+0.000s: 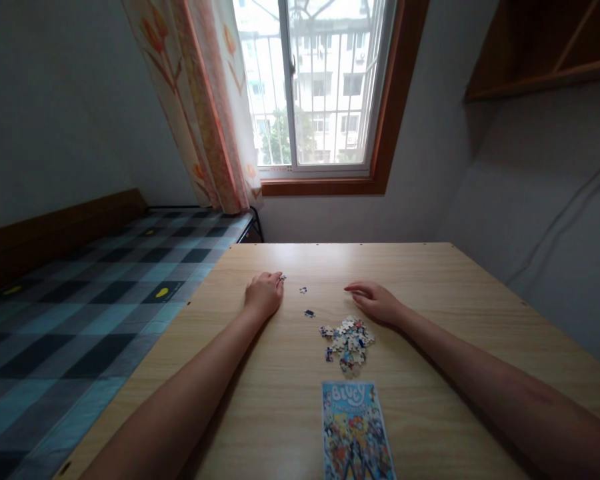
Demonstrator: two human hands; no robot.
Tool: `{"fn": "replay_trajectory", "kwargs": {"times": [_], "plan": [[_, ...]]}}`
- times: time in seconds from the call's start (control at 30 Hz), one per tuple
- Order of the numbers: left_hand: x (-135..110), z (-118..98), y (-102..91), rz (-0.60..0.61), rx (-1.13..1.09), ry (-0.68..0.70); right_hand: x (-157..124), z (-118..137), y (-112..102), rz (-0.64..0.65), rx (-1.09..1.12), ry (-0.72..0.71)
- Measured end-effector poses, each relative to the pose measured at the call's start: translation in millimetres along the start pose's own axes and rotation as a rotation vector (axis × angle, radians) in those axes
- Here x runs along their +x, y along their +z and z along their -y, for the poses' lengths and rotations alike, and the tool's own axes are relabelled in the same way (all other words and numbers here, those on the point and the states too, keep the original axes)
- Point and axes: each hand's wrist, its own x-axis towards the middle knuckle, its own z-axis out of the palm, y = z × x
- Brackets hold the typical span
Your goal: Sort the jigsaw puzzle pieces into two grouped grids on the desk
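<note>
My left hand point(265, 293) rests on the table with its fingers curled together, and a small jigsaw puzzle piece point(283, 277) shows at its fingertips. Two loose pieces, a pale puzzle piece point(303, 290) and a dark puzzle piece point(309, 313), lie between my hands. Held just over the tabletop or resting on it, my right hand point(374, 301) is open, its fingers stretched to the left and nothing visible in them. Below it is a heap of puzzle pieces point(350, 340), some face up and some showing pale backs.
A colourful "Bluey" picture sheet or box point(355, 427) lies near the front of the wooden table point(260, 413). To the left stands a bed with a checked cover point(105, 293). Behind the table are a curtain point(200, 107) and a barred window point(325, 93). A shelf point(545, 73) hangs upper right.
</note>
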Motion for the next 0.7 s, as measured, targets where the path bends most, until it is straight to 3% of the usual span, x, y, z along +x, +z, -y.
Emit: {"fn": "replay_trajectory", "kwargs": {"times": [0.13,0.3,0.47,0.7], "plan": [[21.4,8.8,0.9,0.016,-0.175,0.024,43.8,9.3,25.9,0.059,-0.011,-0.100],[39.4,23.9,4.7,0.003,-0.424,-0.074,91.1,24.0,68.5,0.075,0.001,-0.127],[39.4,30.8,6.2,0.026,-0.405,-0.014,124.1,30.9,96.2,0.086,0.001,-0.149],[40.6,33.4,11.1,0.040,-0.322,0.010,150.8,25.8,110.6,0.037,-0.012,-0.098]]}}
